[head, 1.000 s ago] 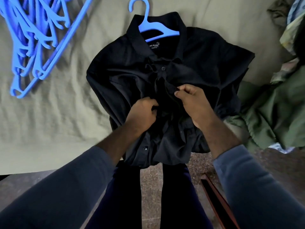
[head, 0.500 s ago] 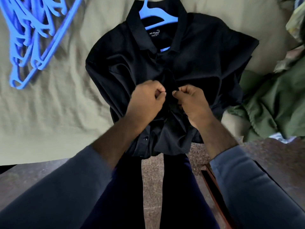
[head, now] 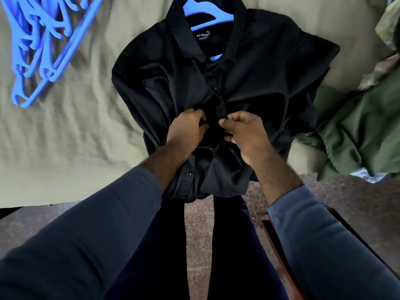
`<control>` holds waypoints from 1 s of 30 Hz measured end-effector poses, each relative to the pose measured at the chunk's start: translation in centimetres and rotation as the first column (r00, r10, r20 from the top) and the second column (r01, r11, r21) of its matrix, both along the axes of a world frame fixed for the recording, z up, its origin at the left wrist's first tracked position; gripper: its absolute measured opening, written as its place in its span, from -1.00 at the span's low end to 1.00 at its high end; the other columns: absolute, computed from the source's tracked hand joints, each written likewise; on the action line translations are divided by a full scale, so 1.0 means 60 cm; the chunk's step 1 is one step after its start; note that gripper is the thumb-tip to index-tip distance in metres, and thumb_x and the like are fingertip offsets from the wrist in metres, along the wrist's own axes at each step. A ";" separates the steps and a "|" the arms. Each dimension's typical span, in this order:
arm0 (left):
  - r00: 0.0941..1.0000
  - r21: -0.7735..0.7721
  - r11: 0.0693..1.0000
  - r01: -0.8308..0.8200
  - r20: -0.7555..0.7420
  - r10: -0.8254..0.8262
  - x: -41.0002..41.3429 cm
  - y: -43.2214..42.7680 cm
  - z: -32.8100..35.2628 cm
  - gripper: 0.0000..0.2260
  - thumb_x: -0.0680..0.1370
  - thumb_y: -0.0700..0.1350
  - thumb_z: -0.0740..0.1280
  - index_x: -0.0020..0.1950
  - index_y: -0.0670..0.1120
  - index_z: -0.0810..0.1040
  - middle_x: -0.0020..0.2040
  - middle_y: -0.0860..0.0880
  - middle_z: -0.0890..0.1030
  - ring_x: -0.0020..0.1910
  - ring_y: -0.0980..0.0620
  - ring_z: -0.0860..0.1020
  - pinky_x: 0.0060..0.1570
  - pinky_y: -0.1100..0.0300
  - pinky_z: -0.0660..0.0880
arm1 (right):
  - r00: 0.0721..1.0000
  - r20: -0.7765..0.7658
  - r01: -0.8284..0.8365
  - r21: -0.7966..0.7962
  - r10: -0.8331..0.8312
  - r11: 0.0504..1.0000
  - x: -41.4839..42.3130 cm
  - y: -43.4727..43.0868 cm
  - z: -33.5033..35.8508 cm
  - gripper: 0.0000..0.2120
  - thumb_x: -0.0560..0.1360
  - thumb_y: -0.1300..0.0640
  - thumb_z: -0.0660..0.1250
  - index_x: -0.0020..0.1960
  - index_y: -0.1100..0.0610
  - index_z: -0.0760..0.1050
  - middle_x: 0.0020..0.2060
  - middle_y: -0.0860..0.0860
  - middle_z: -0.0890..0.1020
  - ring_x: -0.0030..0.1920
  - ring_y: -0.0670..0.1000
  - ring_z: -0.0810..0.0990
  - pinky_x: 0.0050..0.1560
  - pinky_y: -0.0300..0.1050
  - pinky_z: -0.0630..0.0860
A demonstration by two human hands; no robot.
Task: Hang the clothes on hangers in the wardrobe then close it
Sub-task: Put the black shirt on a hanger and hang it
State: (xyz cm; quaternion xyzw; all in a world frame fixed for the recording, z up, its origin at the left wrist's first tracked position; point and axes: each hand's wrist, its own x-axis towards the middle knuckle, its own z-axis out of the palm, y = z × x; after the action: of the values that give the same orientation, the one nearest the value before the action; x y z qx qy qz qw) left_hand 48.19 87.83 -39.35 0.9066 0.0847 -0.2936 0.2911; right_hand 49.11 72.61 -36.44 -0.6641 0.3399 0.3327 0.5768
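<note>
Hands both pinch black shirt (head: pixel 249 83) placket on bed: left hand (head: pixel 186 128); right hand (head: pixel 244 133).

One black button-front shirt (head: pixel 259 72); one blue plastic hanger (head: pixel 207 15) inside its collar; a tangled heap of more blue plastic hangers (head: pixel 43 50), too overlapped to count; one crumpled olive-green garment (head: pixel 363 131).

Black shirt (head: pixel 249 87) lies collar-up on a blue hanger (head: pixel 207 15).

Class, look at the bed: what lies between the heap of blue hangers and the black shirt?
Only bare, wrinkled olive bedsheet separates the heap of blue hangers from the black shirt, as the head view shows.
</note>
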 end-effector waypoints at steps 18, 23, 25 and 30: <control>0.885 -0.320 0.825 -0.466 -0.189 0.426 0.013 -0.018 0.026 -0.99 0.48 -0.18 0.46 -0.13 -0.09 0.65 -0.32 0.06 0.57 -0.34 0.18 0.50 -0.21 0.24 0.50 | 0.960 -0.124 0.261 0.072 -0.252 0.963 -0.001 -0.004 0.018 -0.90 0.56 0.22 0.35 -0.13 0.11 0.53 -0.24 0.00 0.63 -0.21 -0.04 0.59 -0.14 -0.11 0.53; 0.757 -0.487 0.583 -0.650 -0.344 0.555 0.004 -0.012 0.103 -0.97 0.51 -0.19 0.44 -0.13 -0.09 0.64 -0.31 0.00 0.61 -0.34 0.17 0.53 -0.31 0.28 0.49 | 0.964 -0.057 0.267 0.194 -0.261 0.944 -0.002 0.009 0.058 -0.85 0.54 0.24 0.38 -0.19 0.10 0.53 -0.32 -0.02 0.57 -0.33 -0.09 0.48 -0.34 -0.20 0.40; 0.727 -0.518 0.520 -0.679 -0.371 0.578 0.000 -0.006 0.123 -0.96 0.51 -0.21 0.44 -0.14 -0.10 0.64 -0.31 0.00 0.61 -0.33 0.15 0.53 -0.31 0.28 0.48 | 0.966 -0.042 0.255 0.285 -0.254 0.924 -0.002 0.013 0.079 -0.85 0.54 0.26 0.37 -0.19 0.12 0.51 -0.29 0.00 0.60 -0.30 -0.10 0.53 -0.30 -0.22 0.47; 0.724 -0.572 0.473 -0.670 -0.363 0.587 0.001 0.001 0.157 -0.92 0.52 -0.25 0.42 -0.15 -0.10 0.63 -0.32 0.03 0.62 -0.33 0.14 0.53 -0.31 0.29 0.47 | 0.973 -0.014 0.216 0.425 -0.232 0.879 -0.001 0.024 0.110 -0.85 0.56 0.29 0.33 -0.18 0.16 0.52 -0.27 0.04 0.64 -0.21 -0.05 0.63 -0.13 -0.17 0.57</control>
State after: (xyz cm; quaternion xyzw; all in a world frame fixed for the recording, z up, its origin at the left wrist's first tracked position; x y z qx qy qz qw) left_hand 48.24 87.88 -29.91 0.6236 0.3169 -0.2275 0.6775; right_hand 49.03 74.02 -29.87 -0.4855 0.3231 0.3173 0.7478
